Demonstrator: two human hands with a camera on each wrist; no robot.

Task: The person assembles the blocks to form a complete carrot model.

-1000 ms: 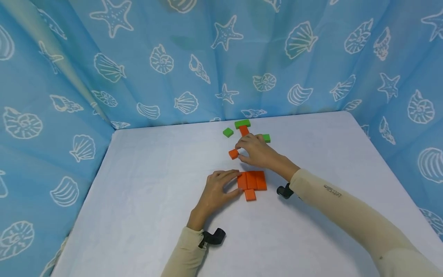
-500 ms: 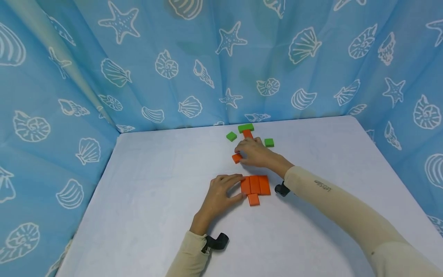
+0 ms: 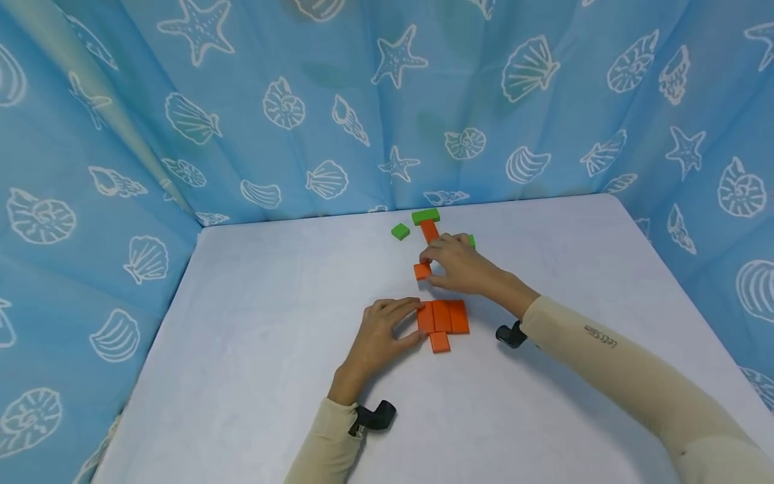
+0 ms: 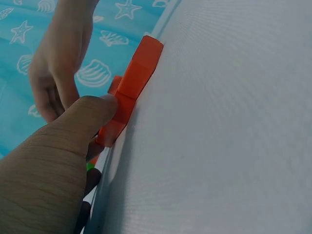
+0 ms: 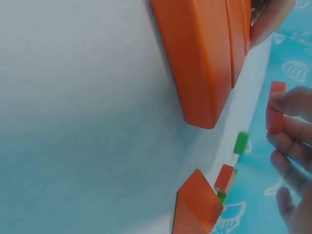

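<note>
Evidently, in the left wrist view, the left hand (image 4: 61,141) pinches the end of an orange row (image 4: 139,70); over-squeezing could part its seams. In the right wrist view, the right hand (image 5: 297,130) grasps a small orange block (image 5: 274,119) by the fingertips; a slip is possible. In the head view, an orange strip (image 3: 429,230) just past the right hand risks being knocked. Bare table (image 3: 260,316) lies left of both hands; its far edge is near the strip.

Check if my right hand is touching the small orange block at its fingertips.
Touching. The right wrist view shows it plainly: the right hand pinches the small orange block, one fingertip lying across its face.
</note>
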